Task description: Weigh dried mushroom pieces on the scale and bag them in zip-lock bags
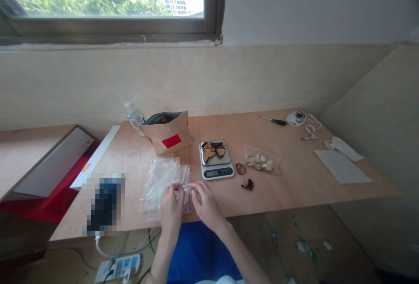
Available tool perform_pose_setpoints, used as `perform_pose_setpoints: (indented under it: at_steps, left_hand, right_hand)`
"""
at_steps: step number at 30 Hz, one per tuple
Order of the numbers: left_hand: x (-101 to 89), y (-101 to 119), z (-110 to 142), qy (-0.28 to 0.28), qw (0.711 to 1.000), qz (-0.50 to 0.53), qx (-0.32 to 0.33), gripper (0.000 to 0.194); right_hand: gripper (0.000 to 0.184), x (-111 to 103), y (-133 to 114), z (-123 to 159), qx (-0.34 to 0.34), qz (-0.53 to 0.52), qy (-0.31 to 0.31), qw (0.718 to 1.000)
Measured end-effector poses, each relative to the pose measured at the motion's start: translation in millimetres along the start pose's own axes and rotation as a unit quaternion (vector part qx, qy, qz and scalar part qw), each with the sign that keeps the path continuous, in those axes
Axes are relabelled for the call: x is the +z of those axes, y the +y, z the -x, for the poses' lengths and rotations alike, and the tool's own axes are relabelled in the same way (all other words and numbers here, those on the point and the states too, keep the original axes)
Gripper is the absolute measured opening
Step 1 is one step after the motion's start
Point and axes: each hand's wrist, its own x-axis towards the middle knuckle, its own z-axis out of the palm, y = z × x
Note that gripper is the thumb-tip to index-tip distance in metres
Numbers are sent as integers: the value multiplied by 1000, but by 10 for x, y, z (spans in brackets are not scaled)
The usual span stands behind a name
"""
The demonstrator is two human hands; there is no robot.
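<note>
My left hand (pixel 170 209) and my right hand (pixel 205 203) meet over a pile of clear zip bags (pixel 162 179) with red seal strips near the table's front edge. Both hands pinch the edge of the top bag, fingers curled together. Just right of them stands a small digital scale (pixel 216 160) with several dark dried slices on its platform. Two loose dried pieces (pixel 245 175) lie on the wood beside the scale. A filled clear bag of pale dried pieces (pixel 262 160) lies further right.
A brown paper pouch (pixel 167 133) with a red label stands open behind the bags, a water bottle (pixel 134 116) beside it. A screwdriver (pixel 274 120), a white device (pixel 296 117) and paper sheets (pixel 342 166) lie at the right. A power strip (pixel 119 267) is on the floor.
</note>
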Motion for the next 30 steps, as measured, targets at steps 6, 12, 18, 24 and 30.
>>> perform_pose_setpoints:
  at_steps: [6, 12, 18, 24, 30]
  left_hand:
    - [-91, 137, 57, 37, 997, 65, 3, 26]
    - [-217, 160, 69, 63, 995, 79, -7, 33]
    - [-253, 166, 95, 77, 994, 75, 19, 37]
    - [-254, 198, 141, 64, 995, 78, 26, 33]
    - [-269, 152, 136, 64, 994, 83, 23, 30]
  right_hand:
    - [25, -49, 70, -53, 3, -2, 48, 999]
    - [23, -524, 512, -39, 29, 85, 159, 983]
    - [26, -940, 819, -317, 10, 250, 190, 949]
    - [33, -887, 841, -732, 4, 399, 139, 906]
    - [18, -932, 906, -771, 17, 398, 123, 909]
